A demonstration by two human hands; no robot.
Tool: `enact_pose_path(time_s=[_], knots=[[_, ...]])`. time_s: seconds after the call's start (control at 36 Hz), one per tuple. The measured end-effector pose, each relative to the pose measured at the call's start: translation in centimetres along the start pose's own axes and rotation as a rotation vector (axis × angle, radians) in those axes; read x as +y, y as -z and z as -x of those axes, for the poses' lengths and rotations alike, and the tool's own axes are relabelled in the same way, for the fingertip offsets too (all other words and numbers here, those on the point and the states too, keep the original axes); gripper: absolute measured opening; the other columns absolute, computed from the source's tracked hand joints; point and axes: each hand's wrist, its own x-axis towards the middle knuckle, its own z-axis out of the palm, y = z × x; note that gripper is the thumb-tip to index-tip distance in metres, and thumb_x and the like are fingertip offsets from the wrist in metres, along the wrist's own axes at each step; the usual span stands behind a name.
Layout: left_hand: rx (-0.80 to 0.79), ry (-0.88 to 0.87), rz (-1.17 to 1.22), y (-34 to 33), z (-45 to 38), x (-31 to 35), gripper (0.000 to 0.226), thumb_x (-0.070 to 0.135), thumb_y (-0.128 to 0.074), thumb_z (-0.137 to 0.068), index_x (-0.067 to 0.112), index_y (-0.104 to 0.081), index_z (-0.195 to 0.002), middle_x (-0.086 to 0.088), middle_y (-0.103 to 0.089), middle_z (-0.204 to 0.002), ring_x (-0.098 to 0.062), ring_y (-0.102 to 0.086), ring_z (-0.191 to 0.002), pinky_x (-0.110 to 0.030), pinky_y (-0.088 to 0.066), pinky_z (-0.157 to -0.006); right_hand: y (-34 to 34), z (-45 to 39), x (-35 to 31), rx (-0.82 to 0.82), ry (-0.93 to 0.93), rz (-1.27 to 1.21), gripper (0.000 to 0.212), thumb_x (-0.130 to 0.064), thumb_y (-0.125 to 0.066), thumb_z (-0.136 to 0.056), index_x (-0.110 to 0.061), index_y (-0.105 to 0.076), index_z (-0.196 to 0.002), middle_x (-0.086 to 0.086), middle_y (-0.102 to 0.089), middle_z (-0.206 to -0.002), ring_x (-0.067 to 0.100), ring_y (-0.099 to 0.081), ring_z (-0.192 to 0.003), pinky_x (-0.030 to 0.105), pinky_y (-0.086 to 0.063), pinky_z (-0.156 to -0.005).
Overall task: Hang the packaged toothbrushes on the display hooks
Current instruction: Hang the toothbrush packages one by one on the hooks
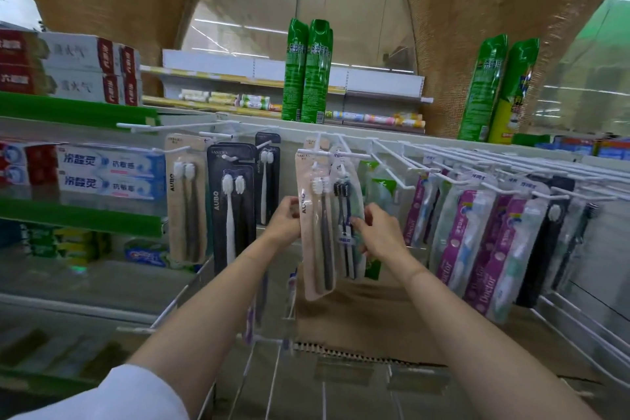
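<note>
Toothbrush pack (315, 228) pinched by left hand (284, 220) & right hand (376, 232), clear pack (346, 215) crowding hook (327, 155).

You see toothpaste boxes (109, 174) stacked on the left shelf (78, 215). Green spray cans (308, 72) stand far centre; a cardboard box (361, 314) sits near.

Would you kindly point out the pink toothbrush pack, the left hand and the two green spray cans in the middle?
Pink toothbrush pack (315, 232): head view, middle of the card.
Left hand (284, 220): head view, back of the hand.
Green spray cans (308, 75): head view, where the two cans meet.
</note>
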Motion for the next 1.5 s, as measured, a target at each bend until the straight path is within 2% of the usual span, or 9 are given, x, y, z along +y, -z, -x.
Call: enact_pose_path(time_s=[0.14, 0.25, 0.61, 0.78, 0.92, 1.03, 1.11, 1.28, 1.5], knots=[[0.043, -0.154, -0.117, -0.6, 0.4, -0.6, 0.008, 0.007, -0.061, -0.087, 0.009, -0.064, -0.094, 0.002, -0.064, -0.082, -0.016, -0.061, -0.082, -0.019, -0.049, -0.067, 0.1, 0.0, 0.0, -0.004, -0.003, -0.021, 0.023, -0.028, -0.05, -0.096, -0.005, -0.049, -0.098, 0.006, -0.056, -0.091, 0.022, -0.061, -0.06, 0.03, -0.054, -0.051], [0.059, -0.164, -0.138, -0.1, 0.3, -0.5, 0.022, 0.017, -0.06, -0.089, 0.025, -0.06, -0.109, 0.002, -0.067, -0.1, -0.019, -0.062, -0.097, -0.038, -0.051, -0.087, 0.2, -0.1, 0.2, -0.016, 0.003, -0.01, 0.022, -0.028, -0.049, -0.097, -0.007, -0.049, -0.097, 0.004, -0.056, -0.09, 0.022, -0.063, -0.062, 0.031, -0.055, -0.053], [0.132, -0.119, -1.039, 2.4, 2.1, 1.6, 0.022, 0.03, -0.038, -0.096, 0.023, -0.058, -0.098, -0.004, -0.048, -0.094, -0.029, -0.056, -0.087, -0.035, -0.044, -0.07, -0.7, -0.3, -0.1, 0.033, 0.036, -0.047, 0.016, -0.023, -0.045, -0.099, -0.012, -0.045, -0.088, 0.003, -0.054, -0.081, 0.022, -0.058, -0.064, 0.031, -0.05, -0.052], [0.072, 0.048, -0.87, 2.5, 3.4, 1.2, 0.019, 0.023, -0.042, -0.093, 0.011, -0.055, -0.096, -0.015, -0.061, -0.105, -0.032, -0.058, -0.093, -0.034, -0.044, -0.077, -1.1, -0.3, -0.1, 0.03, 0.021, -0.043, 0.014, -0.022, -0.045, -0.099, -0.011, -0.05, -0.093, 0.004, -0.057, -0.086, 0.019, -0.058, -0.065, 0.036, -0.054, -0.06], [0.134, 0.177, -0.457, 2.0, 6.1, -0.1, 0.019, 0.009, -0.043, -0.083, 0.004, -0.054, -0.097, -0.018, -0.059, -0.104, -0.032, -0.056, -0.094, -0.031, -0.044, -0.08, -1.5, 0.0, 0.3, 0.103, 0.066, -0.023, 0.021, -0.014, -0.054, -0.092, -0.011, -0.045, -0.11, 0.003, -0.047, -0.11, 0.019, -0.051, -0.096, 0.033, -0.046, -0.084], [0.239, 0.2, -0.102, 1.7, 7.1, -2.4, 0.03, 0.024, -0.042, -0.068, 0.017, -0.044, -0.097, -0.018, -0.061, -0.106, -0.037, -0.064, -0.092, -0.049, -0.052, -0.087, -1.5, 1.5, -0.1, 0.034, 0.151, -0.035, 0.008, -0.019, -0.056, -0.092, -0.012, -0.052, -0.095, 0.002, -0.055, -0.093, 0.015, -0.054, -0.081, 0.026, -0.04, -0.074], [0.311, 0.173, 0.063, 0.4, 9.5, -1.0, 0.019, 0.007, -0.037, -0.089, 0.012, -0.034, -0.107, -0.009, -0.056, -0.097, -0.025, -0.064, -0.081, -0.036, -0.053, -0.072, -2.1, 3.2, -0.6, -0.287, 0.164, -0.068, 0.019, -0.034, -0.053, -0.094, -0.017, -0.06, -0.087, 0.002, -0.064, -0.084, 0.007, -0.056, -0.06, 0.02, -0.044, -0.057], [0.392, -0.015, -0.053, -1.1, 11.0, -0.8, 0.009, 0.019, -0.043, -0.096, 0.011, -0.042, -0.1, -0.004, -0.054, -0.093, -0.016, -0.054, -0.08, -0.031, -0.045, -0.067, -3.6, 5.2, -1.4, -0.705, 0.167, -0.061, 0.018, -0.039, -0.057, -0.09, -0.023, -0.056, -0.099, -0.002, -0.064, -0.094, 0.008, -0.061, -0.063, 0.018, -0.049, -0.054], [0.219, -0.249, -0.06, -3.0, 11.9, 1.3, 0.023, 0.039, -0.057, -0.085, 0.018, -0.051, -0.077, 0.0, -0.054, -0.072, -0.019, -0.052, -0.069, -0.043, -0.047, -0.067, -2.2, 6.3, 0.0, -0.658, 0.083, -0.404, 0.017, -0.016, -0.057, -0.092, -0.009, -0.061, -0.108, 0.006, -0.068, -0.09, 0.013, -0.067, -0.07, 0.021, -0.053, -0.06]])
